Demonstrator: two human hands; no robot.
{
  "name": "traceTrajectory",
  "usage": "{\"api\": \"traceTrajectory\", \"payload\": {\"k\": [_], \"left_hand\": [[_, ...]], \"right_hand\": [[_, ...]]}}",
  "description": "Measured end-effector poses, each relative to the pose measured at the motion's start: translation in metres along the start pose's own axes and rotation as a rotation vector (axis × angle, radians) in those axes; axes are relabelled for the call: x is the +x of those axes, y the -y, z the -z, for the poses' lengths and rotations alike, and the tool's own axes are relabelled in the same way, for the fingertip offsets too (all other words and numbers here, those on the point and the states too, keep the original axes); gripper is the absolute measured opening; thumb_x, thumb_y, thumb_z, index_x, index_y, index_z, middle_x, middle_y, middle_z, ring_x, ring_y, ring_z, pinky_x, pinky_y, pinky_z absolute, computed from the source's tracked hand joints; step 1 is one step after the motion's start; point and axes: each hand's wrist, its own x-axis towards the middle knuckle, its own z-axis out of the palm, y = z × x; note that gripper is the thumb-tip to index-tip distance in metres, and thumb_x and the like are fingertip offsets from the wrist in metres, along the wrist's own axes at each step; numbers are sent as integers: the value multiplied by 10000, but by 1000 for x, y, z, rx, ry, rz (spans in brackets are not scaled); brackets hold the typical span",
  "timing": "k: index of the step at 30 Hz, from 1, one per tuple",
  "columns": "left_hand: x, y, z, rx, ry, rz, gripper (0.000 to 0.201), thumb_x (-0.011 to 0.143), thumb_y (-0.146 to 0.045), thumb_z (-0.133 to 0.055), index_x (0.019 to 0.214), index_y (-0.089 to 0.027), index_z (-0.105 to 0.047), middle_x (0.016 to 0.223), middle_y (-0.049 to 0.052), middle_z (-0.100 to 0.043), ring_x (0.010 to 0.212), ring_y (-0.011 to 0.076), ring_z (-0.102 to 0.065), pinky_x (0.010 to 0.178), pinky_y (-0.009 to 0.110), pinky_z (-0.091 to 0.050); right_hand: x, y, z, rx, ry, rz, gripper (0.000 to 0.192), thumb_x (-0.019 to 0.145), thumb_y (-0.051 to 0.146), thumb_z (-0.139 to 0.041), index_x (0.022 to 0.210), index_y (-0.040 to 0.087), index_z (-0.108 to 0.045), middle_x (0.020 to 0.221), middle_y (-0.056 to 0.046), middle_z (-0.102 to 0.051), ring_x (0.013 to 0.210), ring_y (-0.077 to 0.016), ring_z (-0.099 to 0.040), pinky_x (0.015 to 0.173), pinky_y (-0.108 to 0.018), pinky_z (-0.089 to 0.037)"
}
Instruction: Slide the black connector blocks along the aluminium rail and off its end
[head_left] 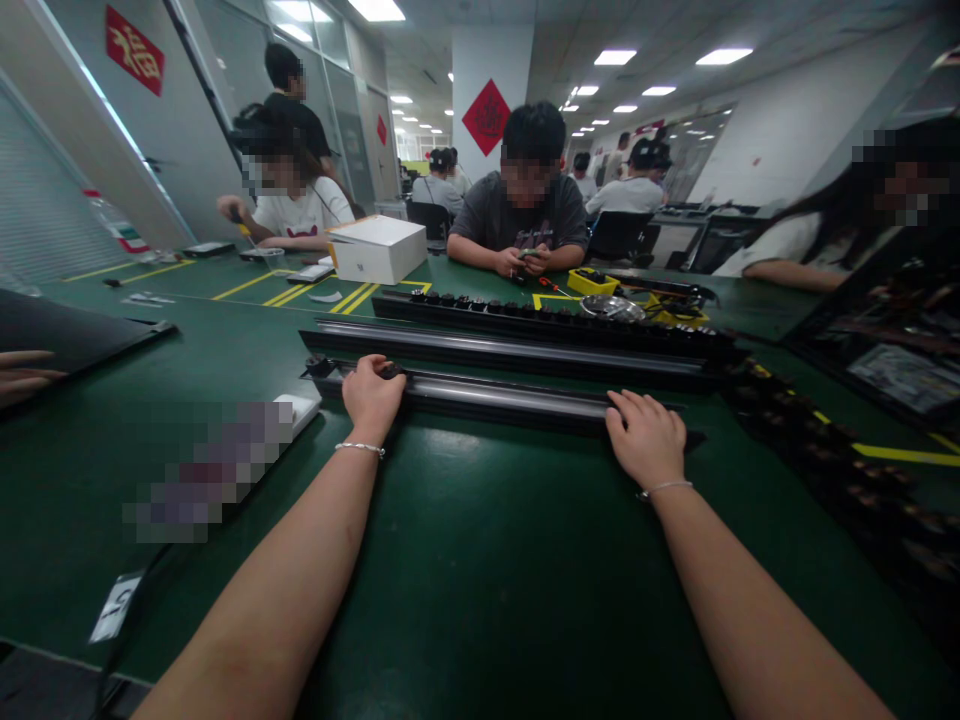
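Observation:
A long black rail (495, 396) with a shiny grey channel lies across the green table in front of me. Over its left part, my left hand (373, 395) has its fingers curled and closed on a small black part (392, 371) that sits at the channel. Another small black part (319, 366) is at the rail's left end. Toward the other end, my right hand (646, 435) grips the rail, thumb at the near edge and fingers bent over the top. The undersides of both hands are hidden.
Behind lie a second rail (510, 350) and a rail lined with black parts (547, 318). Many dark parts (847, 460) line the right side. A blurred-out device (225, 470) with a cable is at left. Across the table are a white box (379, 250) and a seated person (525, 200).

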Motion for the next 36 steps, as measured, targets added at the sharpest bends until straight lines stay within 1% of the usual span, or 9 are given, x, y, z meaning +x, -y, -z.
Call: {"api": "traceTrajectory", "payload": {"k": [7,13,17,21,28,36], "left_hand": [[1,3,-3,-16,17,-4,380,661,-318,-652,1017,-208,-580,995,34,-705,981,202,-626,900,321,-443],[-1,-2,-1,-15,48,5,361,662,-314,-663,1000,-212,-585,988,29,-703,978,202,-626,892,319,-448],[-3,-5,-1,-14,62,14,350,657,-325,-673,981,-225,-585,979,17,-702,952,189,-637,859,295,-460],[-5,-7,-2,-7,74,-2,339,649,-342,-683,954,-231,-583,945,11,-703,920,193,-644,824,297,-470],[-6,-7,-3,-23,94,4,334,647,-351,-683,943,-236,-581,950,13,-698,908,195,-641,804,300,-468],[-8,-9,-5,-48,114,-21,322,638,-364,-696,909,-244,-573,921,-2,-698,885,185,-642,795,294,-464]], "right_hand": [[0,1,1,1,20,-15,490,902,400,-259,1240,232,-571,1325,-50,-539,1249,-254,-406,1039,-484,-247],[1,1,1,2,13,-7,483,903,392,-270,1234,225,-579,1315,-62,-547,1241,-263,-414,1028,-492,-262],[0,2,0,-9,-11,-4,473,902,382,-280,1228,224,-585,1309,-60,-553,1234,-260,-424,1025,-487,-272],[-1,2,0,-16,-15,-5,470,906,380,-286,1233,222,-583,1313,-61,-550,1238,-261,-426,1032,-488,-274],[0,3,1,-12,1,-10,465,905,377,-291,1236,224,-580,1314,-60,-549,1243,-263,-423,1036,-496,-274],[0,4,2,-4,12,-17,473,904,386,-283,1237,224,-579,1317,-62,-545,1246,-261,-417,1038,-499,-271]]}}
